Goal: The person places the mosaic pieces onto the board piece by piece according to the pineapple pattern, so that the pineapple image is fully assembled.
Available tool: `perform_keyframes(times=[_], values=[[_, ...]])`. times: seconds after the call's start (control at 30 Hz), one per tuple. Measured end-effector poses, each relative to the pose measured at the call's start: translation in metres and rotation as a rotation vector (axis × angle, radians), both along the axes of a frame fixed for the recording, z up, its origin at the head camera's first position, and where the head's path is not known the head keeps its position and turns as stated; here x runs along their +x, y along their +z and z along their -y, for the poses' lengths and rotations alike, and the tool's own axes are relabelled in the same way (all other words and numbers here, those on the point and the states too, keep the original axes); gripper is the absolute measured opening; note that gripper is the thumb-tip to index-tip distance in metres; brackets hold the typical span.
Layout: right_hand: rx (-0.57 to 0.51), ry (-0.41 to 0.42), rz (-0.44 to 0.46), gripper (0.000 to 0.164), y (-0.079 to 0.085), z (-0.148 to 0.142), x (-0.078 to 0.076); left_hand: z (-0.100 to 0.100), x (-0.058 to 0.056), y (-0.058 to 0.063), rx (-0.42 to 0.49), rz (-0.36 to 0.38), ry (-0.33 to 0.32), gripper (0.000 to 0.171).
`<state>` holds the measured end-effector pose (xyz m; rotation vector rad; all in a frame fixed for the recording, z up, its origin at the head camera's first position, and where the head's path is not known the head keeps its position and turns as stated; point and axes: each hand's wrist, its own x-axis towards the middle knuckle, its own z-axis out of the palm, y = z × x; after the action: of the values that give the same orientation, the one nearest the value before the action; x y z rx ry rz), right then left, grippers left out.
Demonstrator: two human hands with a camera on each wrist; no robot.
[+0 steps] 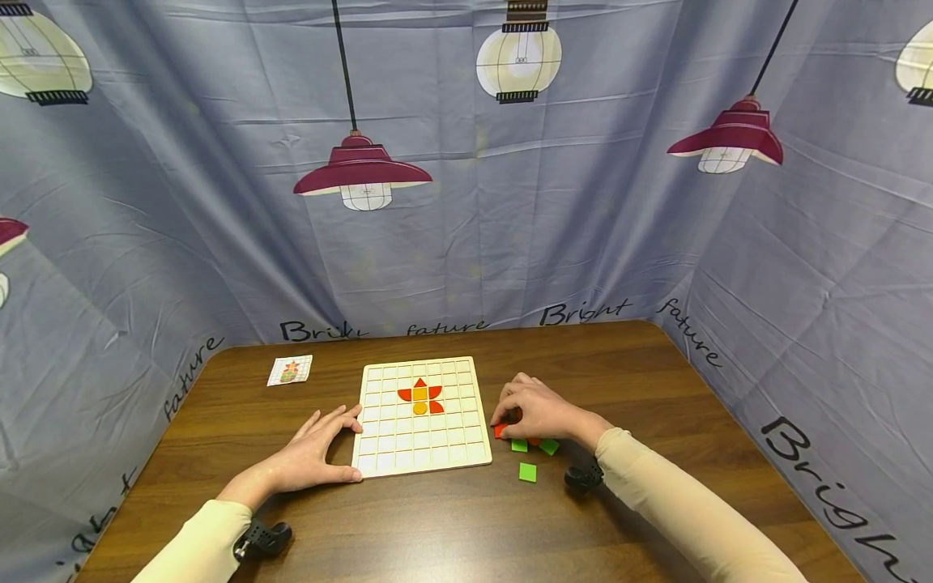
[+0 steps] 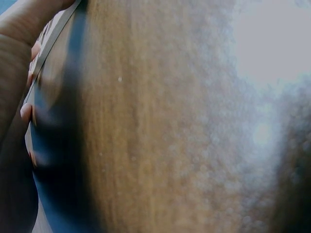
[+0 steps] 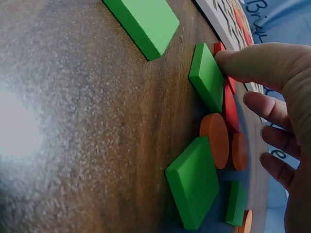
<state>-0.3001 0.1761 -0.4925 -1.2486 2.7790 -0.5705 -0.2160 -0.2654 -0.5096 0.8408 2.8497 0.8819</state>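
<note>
A cream board marked with grid squares lies on the table. Near its top sits a figure of red, orange and yellow pieces, with an orange square in the middle. My left hand rests at the board's left side, thumb and fingers spread and touching its edge. To the right of the board, my right hand pinches a red piece low at the tabletop; its full shape is hidden. Beside that hand lie green pieces, orange round pieces and another red piece.
A small card with a printed coloured picture lies at the table's back left. One green square is apart from the other pieces, nearer the front. Grey-blue curtains hang behind the wooden table and at both sides.
</note>
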Motion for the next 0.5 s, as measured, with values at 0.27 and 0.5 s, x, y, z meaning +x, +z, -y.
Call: perform_keyframes(times=[0.27,0.5], values=[[-0.049,-0.153,-0.128,0.02,-0.007,0.0,-0.005,0.0,0.0,0.0,-0.006,-0.008,-0.001,0.063],[-0.034,-0.24,-0.144,0.019,-0.011,-0.007,-0.013,0.0,-0.001,-0.001,-0.007,-0.004,0.002,0.063]])
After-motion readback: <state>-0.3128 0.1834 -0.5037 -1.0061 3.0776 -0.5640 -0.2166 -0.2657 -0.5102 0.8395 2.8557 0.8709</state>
